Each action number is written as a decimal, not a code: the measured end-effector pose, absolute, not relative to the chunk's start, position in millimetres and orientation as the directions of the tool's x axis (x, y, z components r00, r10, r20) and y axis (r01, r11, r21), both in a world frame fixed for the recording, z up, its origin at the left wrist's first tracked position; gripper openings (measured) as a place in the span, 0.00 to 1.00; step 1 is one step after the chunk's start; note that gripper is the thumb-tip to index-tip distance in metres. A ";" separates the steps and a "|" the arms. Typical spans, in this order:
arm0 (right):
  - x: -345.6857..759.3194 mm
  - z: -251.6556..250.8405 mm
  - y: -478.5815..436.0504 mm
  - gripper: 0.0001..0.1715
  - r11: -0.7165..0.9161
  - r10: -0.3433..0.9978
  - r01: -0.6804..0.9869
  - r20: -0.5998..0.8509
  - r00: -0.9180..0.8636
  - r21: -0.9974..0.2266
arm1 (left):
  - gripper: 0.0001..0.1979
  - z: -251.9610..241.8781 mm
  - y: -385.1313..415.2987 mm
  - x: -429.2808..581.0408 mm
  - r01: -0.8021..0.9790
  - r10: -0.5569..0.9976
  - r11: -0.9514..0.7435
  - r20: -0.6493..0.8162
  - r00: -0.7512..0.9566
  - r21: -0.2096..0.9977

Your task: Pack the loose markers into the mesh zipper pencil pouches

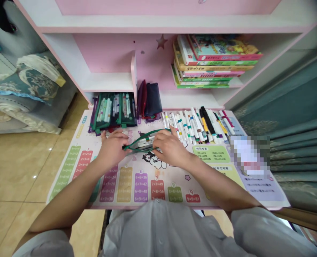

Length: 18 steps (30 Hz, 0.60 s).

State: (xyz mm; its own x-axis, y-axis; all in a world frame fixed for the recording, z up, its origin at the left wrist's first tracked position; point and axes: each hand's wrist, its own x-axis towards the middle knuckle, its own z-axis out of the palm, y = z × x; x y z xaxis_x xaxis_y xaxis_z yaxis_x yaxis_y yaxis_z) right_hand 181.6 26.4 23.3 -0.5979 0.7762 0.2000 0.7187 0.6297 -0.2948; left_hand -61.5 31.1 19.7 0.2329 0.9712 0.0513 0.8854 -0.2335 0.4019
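In the head view, the left hand (114, 146) pinches one end of the green-edged pouch (141, 150) lying between both hands; the right hand (170, 146) curls over the other end, its grip unclear; loose pens (187, 123) lie just beyond it; a steady left pinch and wide mouth should help the markers (146, 142) inside lie lengthwise.

Holding open a pouch (138, 150) of markers (145, 143)
Gripping one end with left hand (114, 145), touching the edge with right hand (170, 147).
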 end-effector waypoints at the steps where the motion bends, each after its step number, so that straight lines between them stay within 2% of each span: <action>1: 180.7 23.0 27.3 0.08 0.626 0.779 0.718 0.203 -0.593 -0.304 | 0.11 19.9 30.2 -61.2 0.885 0.972 -0.232 0.060 0.228 0.403; 4: 173.2 22.0 28.0 0.06 0.637 0.770 0.691 0.241 -0.591 -0.341 | 0.10 17.7 26.1 -62.2 0.880 0.981 -0.193 0.064 0.184 0.433; 9: 142.2 19.7 21.5 0.18 0.706 0.708 0.614 0.344 -0.617 -0.353 | 0.08 10.3 15.7 -65.6 0.847 0.984 -0.175 0.107 0.140 0.501; 12: 120.5 19.4 16.0 0.23 0.707 0.707 0.619 0.353 -0.612 -0.343 | 0.04 9.6 11.1 -67.2 0.839 0.981 -0.196 0.110 0.162 0.508; 18: 103.8 20.5 13.8 0.16 0.632 0.771 0.643 0.270 -0.577 -0.433 | 0.05 15.6 9.7 -71.9 0.848 0.977 -0.206 0.064 0.201 0.488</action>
State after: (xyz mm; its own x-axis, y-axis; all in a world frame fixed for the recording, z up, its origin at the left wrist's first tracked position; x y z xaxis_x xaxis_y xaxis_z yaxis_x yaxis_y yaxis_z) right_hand 103.8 13.8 20.5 -0.5768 0.7711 0.2697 0.6425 0.6321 -0.4331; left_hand -71.9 9.7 15.6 0.2011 0.9775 0.0638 0.8479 -0.2063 0.4884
